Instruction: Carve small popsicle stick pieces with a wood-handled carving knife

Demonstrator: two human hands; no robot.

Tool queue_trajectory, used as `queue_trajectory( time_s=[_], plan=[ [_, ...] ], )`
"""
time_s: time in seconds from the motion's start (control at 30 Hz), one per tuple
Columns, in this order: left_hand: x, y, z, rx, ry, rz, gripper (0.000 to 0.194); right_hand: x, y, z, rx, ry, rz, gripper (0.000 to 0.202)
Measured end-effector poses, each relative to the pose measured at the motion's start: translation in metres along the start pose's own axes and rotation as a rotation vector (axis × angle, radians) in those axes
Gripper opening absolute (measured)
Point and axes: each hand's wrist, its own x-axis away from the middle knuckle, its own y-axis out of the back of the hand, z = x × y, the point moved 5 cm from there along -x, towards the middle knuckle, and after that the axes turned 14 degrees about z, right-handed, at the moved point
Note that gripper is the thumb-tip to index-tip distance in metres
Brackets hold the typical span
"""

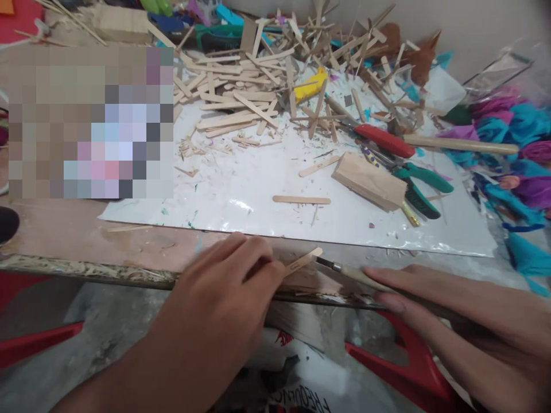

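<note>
At the table's front edge, my left hand (228,292) is closed on a popsicle stick (301,263), pressing it near the wood. An oval outline shows on the stick, and its rounded end points up to the right. My right hand (447,321) grips the pale handle of a craft knife (359,277). The knife's small blade is at the free end of the stick; whether it touches I cannot tell. Another popsicle stick (301,199) lies flat on the white sheet just beyond. A further stick (318,166), with a similar mark, rests against a wooden block (369,180).
A heap of popsicle sticks (241,86) covers the back of the white sheet (224,195). Green-handled pliers (424,186), a red-handled tool (384,141) and a yellow object (310,85) lie around it. Blue and purple crepe paper (516,132) is piled at right. Red chair parts (408,367) stand below.
</note>
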Motion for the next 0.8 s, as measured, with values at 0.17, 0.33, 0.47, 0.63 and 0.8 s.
queue_trajectory(
  time_s=[0.17, 0.33, 0.47, 0.63, 0.8],
  plan=[
    [-0.015, 0.005, 0.007, 0.003, -0.004, 0.187, 0.042, -0.014, -0.001, -0.004, -0.081, 0.08, 0.095, 0.021],
    [-0.015, 0.007, 0.009, -0.005, -0.126, 0.237, 0.039, -0.026, -0.003, -0.003, -0.108, 0.138, 0.177, 0.021],
    [-0.013, 0.007, 0.012, -0.023, -0.125, 0.229, 0.037, -0.027, -0.001, -0.008, -0.046, 0.142, 0.171, 0.022],
    [-0.024, 0.009, 0.017, -0.028, -0.102, 0.243, 0.042, -0.043, 0.002, -0.019, -0.127, 0.213, 0.299, 0.032],
    [-0.018, 0.009, 0.008, -0.159, -0.072, 0.114, 0.036, -0.06, 0.003, -0.015, -0.178, 0.26, 0.342, 0.035]
  ],
)
